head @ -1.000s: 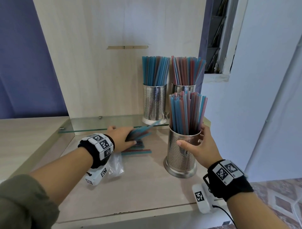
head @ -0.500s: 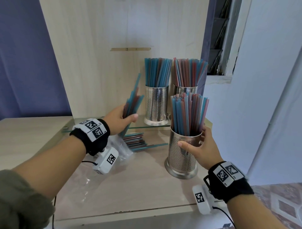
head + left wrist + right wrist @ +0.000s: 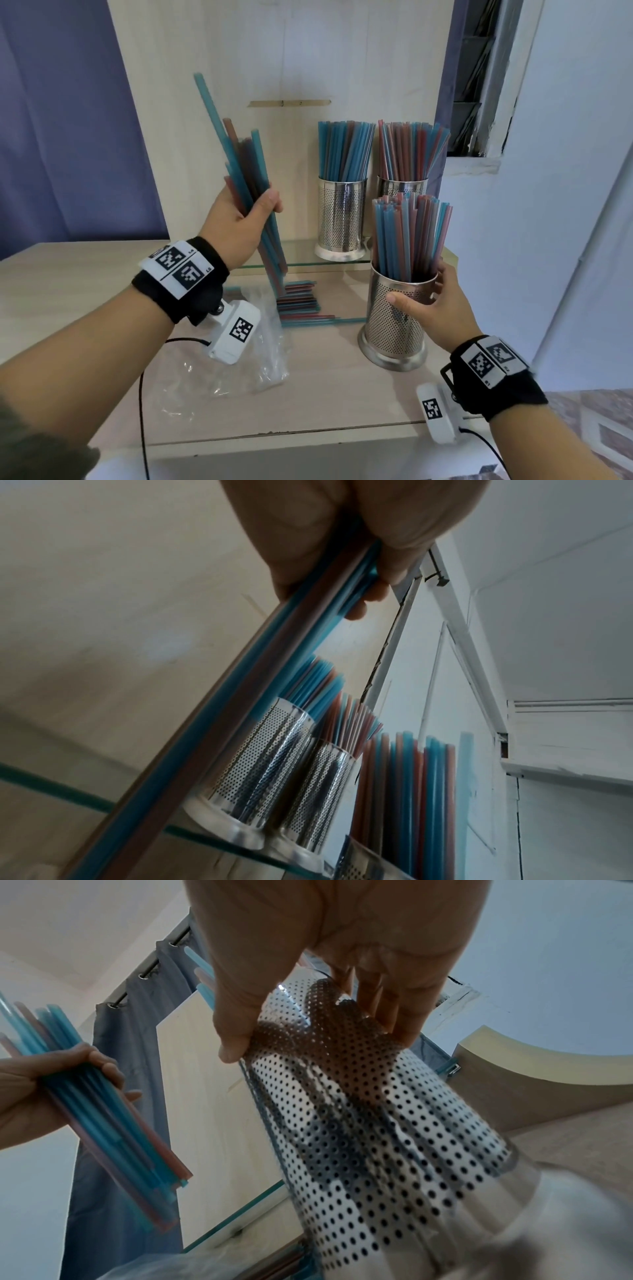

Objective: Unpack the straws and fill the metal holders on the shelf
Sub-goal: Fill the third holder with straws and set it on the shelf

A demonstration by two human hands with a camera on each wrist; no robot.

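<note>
My left hand (image 3: 245, 214) grips a bundle of blue and red straws (image 3: 239, 161), held nearly upright above the wooden counter, left of the holders. The same straw bundle (image 3: 219, 723) runs diagonally through the left wrist view. My right hand (image 3: 430, 298) grips the near perforated metal holder (image 3: 397, 325), which stands on the counter full of straws; that holder (image 3: 359, 1110) fills the right wrist view. Two more metal holders (image 3: 340, 216) (image 3: 402, 186) stand filled on the glass shelf (image 3: 301, 255). Loose straws (image 3: 299, 303) lie on the counter.
An empty clear plastic bag (image 3: 236, 370) lies crumpled on the wooden counter (image 3: 325, 394) under my left wrist. A wooden back panel (image 3: 274, 68) rises behind the shelf. A white wall (image 3: 565, 205) stands to the right and a blue curtain (image 3: 68, 120) hangs at the left.
My left hand lifted a bundle of straws from the pile on the counter and turned it upright. My right hand stayed on the near holder.
</note>
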